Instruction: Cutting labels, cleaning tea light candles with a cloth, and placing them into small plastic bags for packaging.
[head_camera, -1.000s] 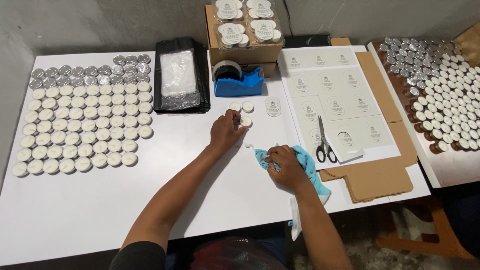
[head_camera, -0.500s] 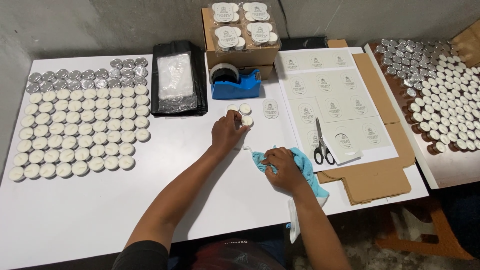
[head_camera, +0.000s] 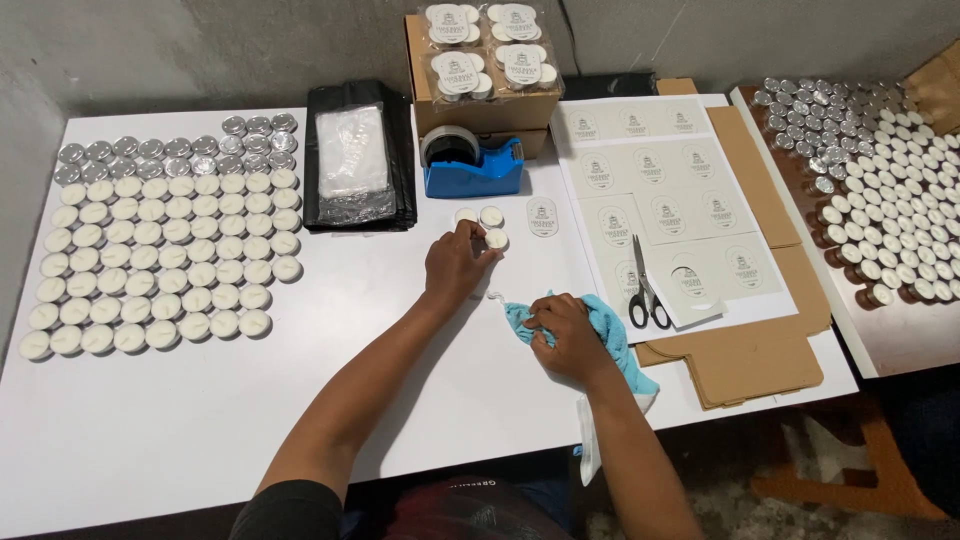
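White tabletop (head_camera: 180, 420) is carrying a large grid of small white wax tealights (head_camera: 160, 265) at the far left, lying untouched. Beside the blue tape dispenser (head_camera: 472, 165), the left hand (head_camera: 455, 265) is pinching one loose round white tealight (head_camera: 495, 239), seemingly pressed against two more (head_camera: 478, 215). The right hand (head_camera: 565, 335) is clenching a crumpled light-blue cloth (head_camera: 615, 335) on the table. Printed label sheets (head_camera: 655, 205) and grey-handled scissors (head_camera: 645, 290) are waiting alongside; few pieces appear handled, most are remaining.

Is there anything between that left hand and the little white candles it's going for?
Nothing visible: the left hand already has its fingertips on one tealight, two more just beyond. The right hand rests apart on the blue cloth.
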